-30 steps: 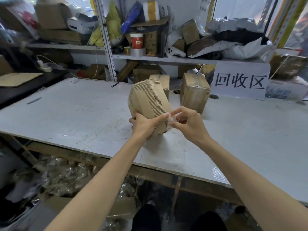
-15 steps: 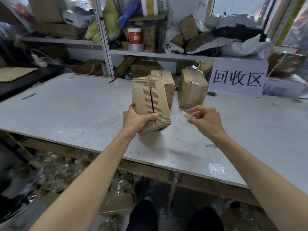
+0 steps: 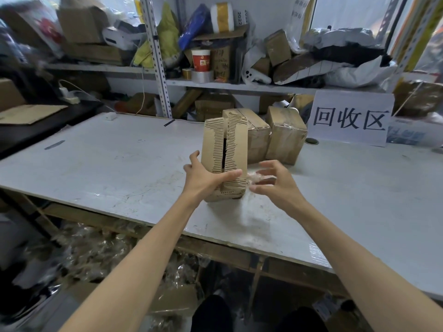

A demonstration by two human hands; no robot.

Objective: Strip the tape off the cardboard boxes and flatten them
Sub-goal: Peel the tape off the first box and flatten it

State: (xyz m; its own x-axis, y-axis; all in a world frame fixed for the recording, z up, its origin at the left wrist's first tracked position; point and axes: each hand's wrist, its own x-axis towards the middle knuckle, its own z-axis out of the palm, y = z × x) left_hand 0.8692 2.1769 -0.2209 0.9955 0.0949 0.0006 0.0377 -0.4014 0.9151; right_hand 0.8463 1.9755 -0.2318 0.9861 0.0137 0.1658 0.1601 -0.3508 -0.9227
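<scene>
Cardboard box [image 3: 239, 144], upright on/just over desk [image 3: 119, 164], front facing torn to flutes: L hand [image 3: 203, 178] grip clamped on lower left, thumb across front; R hand [image 3: 275, 185] grip apart beside clear tape wad [image 3: 254, 179]; prob. light, crushable, so hold by stiff corner edges.

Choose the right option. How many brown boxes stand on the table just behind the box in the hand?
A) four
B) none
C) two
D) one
C: a left box and a right box stand side by side on the table, behind the held box in the left hand.
</scene>
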